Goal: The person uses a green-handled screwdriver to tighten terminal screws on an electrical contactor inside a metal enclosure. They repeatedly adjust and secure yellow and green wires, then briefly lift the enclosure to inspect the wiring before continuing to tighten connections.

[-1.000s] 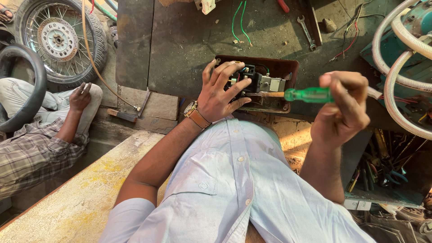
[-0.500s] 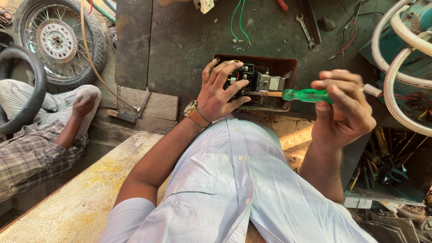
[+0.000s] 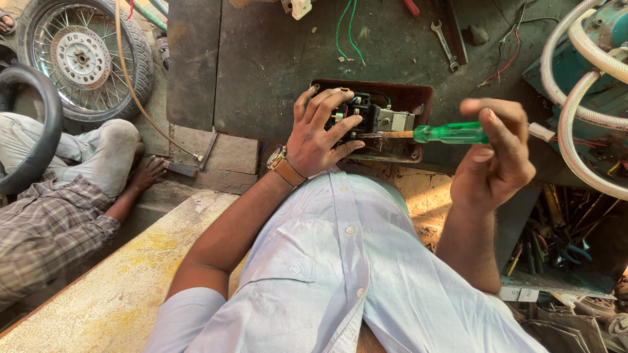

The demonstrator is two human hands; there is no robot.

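On the far left, another person in a checked shirt (image 3: pixel 46 229) sits on the floor beside a spoked wheel (image 3: pixel 82 57); that person's hand, raised a second ago, now rests flat on the ground. My own work is at the middle. My left hand (image 3: pixel 320 134), with a brown-strapped watch (image 3: pixel 286 167) at the wrist, is spread over the black electrical unit (image 3: pixel 366 114) lying in a rusty brown metal case (image 3: pixel 405 98) on the dark workbench (image 3: pixel 275 59), fingers splayed wide and pressing it down as before. The green-handled screwdriver (image 3: pixel 451 133) lies level, its tip at the unit's right side; over the last second it has slid a little toward the unit, so I judge the blade is seated and working a fastener. My right hand (image 3: pixel 497 160) is raised, wrist bent, fingers curled narrowly around the handle's end. Pale hoses (image 3: pixel 575 78) loop at the far right.
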